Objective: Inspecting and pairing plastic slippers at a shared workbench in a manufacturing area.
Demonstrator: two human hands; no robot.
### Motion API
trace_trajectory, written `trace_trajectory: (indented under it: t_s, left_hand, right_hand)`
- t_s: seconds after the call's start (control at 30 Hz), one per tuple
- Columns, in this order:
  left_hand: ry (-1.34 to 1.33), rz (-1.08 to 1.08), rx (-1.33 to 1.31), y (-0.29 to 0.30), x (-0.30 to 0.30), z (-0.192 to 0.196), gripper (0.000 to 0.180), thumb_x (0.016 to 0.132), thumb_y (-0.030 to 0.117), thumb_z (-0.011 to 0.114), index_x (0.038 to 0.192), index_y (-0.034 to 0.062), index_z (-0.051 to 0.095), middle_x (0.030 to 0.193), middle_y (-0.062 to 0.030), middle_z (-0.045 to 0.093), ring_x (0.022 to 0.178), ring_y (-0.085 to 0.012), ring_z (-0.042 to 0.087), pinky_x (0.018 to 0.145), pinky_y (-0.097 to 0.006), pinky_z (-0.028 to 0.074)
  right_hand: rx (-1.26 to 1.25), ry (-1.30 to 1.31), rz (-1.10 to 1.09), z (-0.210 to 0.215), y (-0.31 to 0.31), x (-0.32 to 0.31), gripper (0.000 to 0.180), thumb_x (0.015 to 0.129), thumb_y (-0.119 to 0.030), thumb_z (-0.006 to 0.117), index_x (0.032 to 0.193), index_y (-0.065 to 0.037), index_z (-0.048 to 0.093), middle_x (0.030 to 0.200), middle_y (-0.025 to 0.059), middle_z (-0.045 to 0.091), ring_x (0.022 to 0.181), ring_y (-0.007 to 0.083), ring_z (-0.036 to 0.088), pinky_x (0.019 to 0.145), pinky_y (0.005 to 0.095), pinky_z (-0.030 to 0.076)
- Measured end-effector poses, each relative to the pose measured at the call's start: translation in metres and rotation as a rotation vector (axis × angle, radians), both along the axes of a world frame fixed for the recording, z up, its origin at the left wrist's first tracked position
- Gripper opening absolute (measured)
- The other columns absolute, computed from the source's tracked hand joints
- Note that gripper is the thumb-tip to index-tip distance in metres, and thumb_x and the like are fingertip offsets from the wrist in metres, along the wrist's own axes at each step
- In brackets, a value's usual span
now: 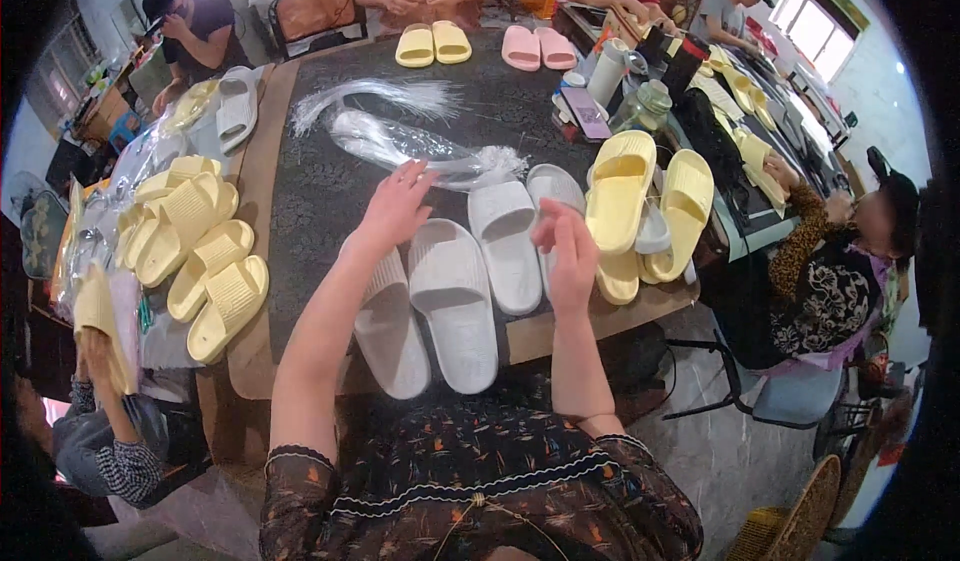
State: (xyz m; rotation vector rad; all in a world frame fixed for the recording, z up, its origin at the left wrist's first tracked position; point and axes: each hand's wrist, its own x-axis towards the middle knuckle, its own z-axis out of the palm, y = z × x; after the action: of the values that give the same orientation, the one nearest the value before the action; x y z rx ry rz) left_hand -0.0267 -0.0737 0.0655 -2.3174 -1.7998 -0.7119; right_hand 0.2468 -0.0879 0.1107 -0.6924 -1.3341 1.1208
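Observation:
Two pairs of pale grey slide slippers stand at the table's near edge. My left hand, fingers stretched and holding nothing I can see, hovers over the toes of the left pair, a partly covered slipper and a fuller-showing slipper. Its fingertips point toward a bundle of clear plastic strands. My right hand is raised in front of the right pair's outer slipper, hiding part of it. That hand's fingers are loosely bent and apart. The pair's inner slipper lies between my hands.
Yellow slippers are stacked at right, with more yellow slippers at left. Beyond lie a yellow pair, a pink pair, a phone and a glass jar. Several co-workers sit around; one person's hand holds a yellow slipper.

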Motion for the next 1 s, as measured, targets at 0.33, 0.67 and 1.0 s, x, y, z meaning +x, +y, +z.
trace_trajectory:
  t_s: [0.33,0.67,1.0]
  left_hand:
    - [0.212,0.360,-0.171,0.082,-0.025,-0.063,0.031,0.086,0.020,0.054,0.116,0.0211,0.057,0.112,-0.0089,0.061,0.105,-0.0291,0.058,0.084,-0.048,0.046]
    - [0.255,0.708,-0.023,0.082,-0.064,-0.083,0.016,0.085,0.019,0.051,0.093,0.0104,0.062,0.093,-0.0069,0.065,0.092,-0.0237,0.061,0.072,-0.044,0.047]
    - [0.045,0.805,-0.263,0.090,-0.059,-0.061,0.024,0.085,0.018,0.054,0.100,0.0021,0.064,0.109,-0.0151,0.061,0.106,-0.0291,0.056,0.085,-0.043,0.049]
  right_hand:
    - [0.052,0.012,0.030,0.002,-0.023,0.027,0.026,0.098,-0.012,0.040,0.107,0.004,0.059,0.066,0.0002,0.051,0.060,0.0068,0.046,0.058,0.0205,0.039]
    - [0.096,0.464,-0.408,0.001,-0.001,0.057,0.028,0.100,-0.021,0.039,0.099,0.003,0.053,0.059,-0.0010,0.037,0.056,0.0095,0.036,0.059,0.0242,0.033]
    - [0.122,0.566,-0.144,0.033,-0.036,0.072,0.031,0.099,-0.030,0.041,0.091,-0.002,0.051,0.055,-0.0043,0.025,0.051,0.0075,0.027,0.050,0.0235,0.024]
